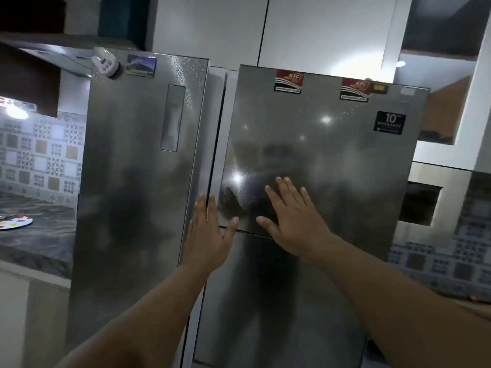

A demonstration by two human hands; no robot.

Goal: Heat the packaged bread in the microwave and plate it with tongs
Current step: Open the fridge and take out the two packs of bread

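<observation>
My right hand (295, 221) lies flat, fingers spread, on the glossy steel upper refrigerator door (318, 155). My left hand (208, 232), fingers together and thumb out, rests at that door's left edge. Both hold nothing. No packaged bread shows; a round multicoloured-dotted white plate (14, 223) sits far left on the dark marbled stone counter (37, 243)

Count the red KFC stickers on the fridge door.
2. One red KFC sticker sits near the top left of the steel upper fridge door; the other is to its right along the same top edge. None appears hidden.
</observation>
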